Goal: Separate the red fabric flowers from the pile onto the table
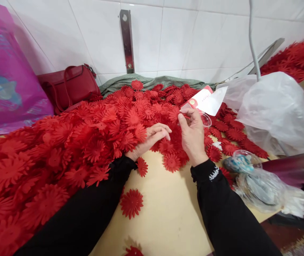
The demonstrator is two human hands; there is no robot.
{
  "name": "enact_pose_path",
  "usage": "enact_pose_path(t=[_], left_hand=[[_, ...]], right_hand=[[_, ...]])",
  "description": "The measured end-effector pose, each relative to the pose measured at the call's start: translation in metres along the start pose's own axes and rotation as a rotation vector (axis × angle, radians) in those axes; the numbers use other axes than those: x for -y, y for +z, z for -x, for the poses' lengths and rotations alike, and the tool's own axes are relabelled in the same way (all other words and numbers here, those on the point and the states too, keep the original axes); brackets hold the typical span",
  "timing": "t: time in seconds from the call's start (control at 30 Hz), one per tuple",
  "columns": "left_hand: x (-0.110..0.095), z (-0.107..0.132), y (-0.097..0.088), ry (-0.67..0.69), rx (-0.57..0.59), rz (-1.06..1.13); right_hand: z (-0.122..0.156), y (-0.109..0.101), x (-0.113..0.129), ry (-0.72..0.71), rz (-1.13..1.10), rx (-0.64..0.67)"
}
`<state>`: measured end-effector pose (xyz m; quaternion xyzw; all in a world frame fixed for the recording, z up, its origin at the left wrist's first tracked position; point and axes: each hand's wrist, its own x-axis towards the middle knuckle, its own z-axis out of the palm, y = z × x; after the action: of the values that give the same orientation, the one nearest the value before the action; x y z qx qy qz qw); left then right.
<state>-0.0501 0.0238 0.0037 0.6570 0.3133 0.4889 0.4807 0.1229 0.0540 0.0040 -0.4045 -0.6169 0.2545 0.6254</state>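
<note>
Red fabric flowers (93,142) lie under the curled left hand (152,137); the raised right hand (193,133) apparently pinches one.

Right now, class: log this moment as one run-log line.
left hand: resting on red flowers | right hand: fingers pinching small clear piece | surface: tan table

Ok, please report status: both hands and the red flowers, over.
Left hand resting in red flower pile, fingers curled. Right hand pinching small clear piece above pile. White plastic bag close on right.
</note>
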Motion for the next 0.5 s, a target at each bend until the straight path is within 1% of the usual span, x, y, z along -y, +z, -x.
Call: enact_pose_path(t=[0.07,0.13,0.17,0.23,0.3,0.43,0.5], left_hand=[[0.001,0.000,0.000,0.010,-0.096,-0.051],[0.007,-0.002,0.001,-0.048,-0.198,0.034],[0.011,-0.003,0.000,-0.081,-0.229,0.102],[0.019,-0.006,0.000,-0.113,-0.250,0.199],[0.024,-0.007,-0.001,-0.107,-0.243,0.221],[0.028,-0.008,-0.003,-0.103,-0.231,0.234],[0.029,-0.009,-0.004,-0.118,-0.284,0.230]], right_hand=[[0.001,0.003,0.006,0.026,-0.076,-0.027],[0.002,0.007,0.009,0.055,-0.112,0.043],[0.003,0.009,0.010,0.073,-0.125,0.085],[0.006,0.012,0.010,0.101,-0.155,0.164],[0.008,0.014,0.009,0.103,-0.179,0.196],[0.011,0.016,0.008,0.051,-0.113,0.172],[0.012,0.016,0.009,0.024,-0.062,0.168]])
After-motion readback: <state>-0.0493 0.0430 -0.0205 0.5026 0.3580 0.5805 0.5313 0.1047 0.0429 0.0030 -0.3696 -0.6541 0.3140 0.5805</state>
